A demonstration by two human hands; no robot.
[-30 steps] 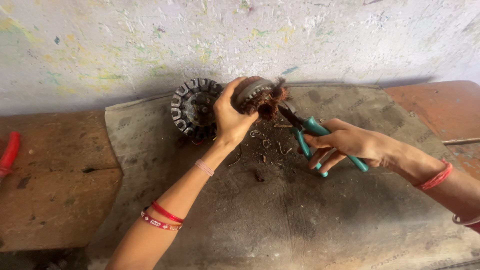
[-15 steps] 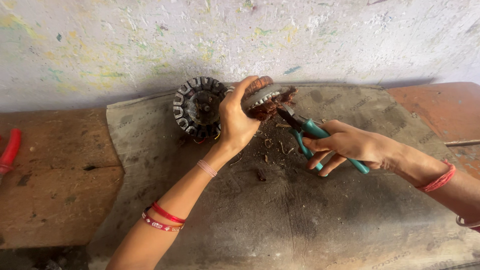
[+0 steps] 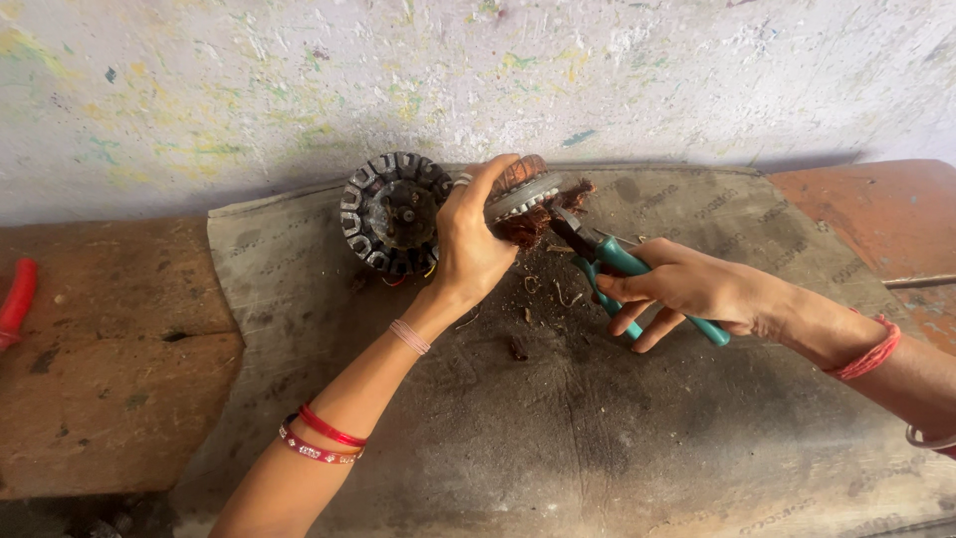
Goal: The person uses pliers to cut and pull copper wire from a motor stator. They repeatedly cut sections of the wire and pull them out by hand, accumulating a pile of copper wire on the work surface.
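Note:
My left hand (image 3: 470,239) grips a round motor winding core (image 3: 520,191) with copper wire, held tilted on edge above a grey mat (image 3: 597,428). My right hand (image 3: 687,289) holds green-handled pliers (image 3: 607,261), whose jaws reach into the copper wire at the core's right side. A dark ring-shaped slotted stator (image 3: 390,212) leans against the wall just left of my left hand.
Bits of cut wire and debris (image 3: 528,309) lie on the mat below the core. A red handle (image 3: 16,299) lies at the far left on the brown floor. A painted wall (image 3: 478,70) stands behind. A reddish slab (image 3: 876,209) lies at right.
My left hand has turned the core so it stands more on edge and shifted it slightly left. The pliers stayed at the wire on the core's right side.

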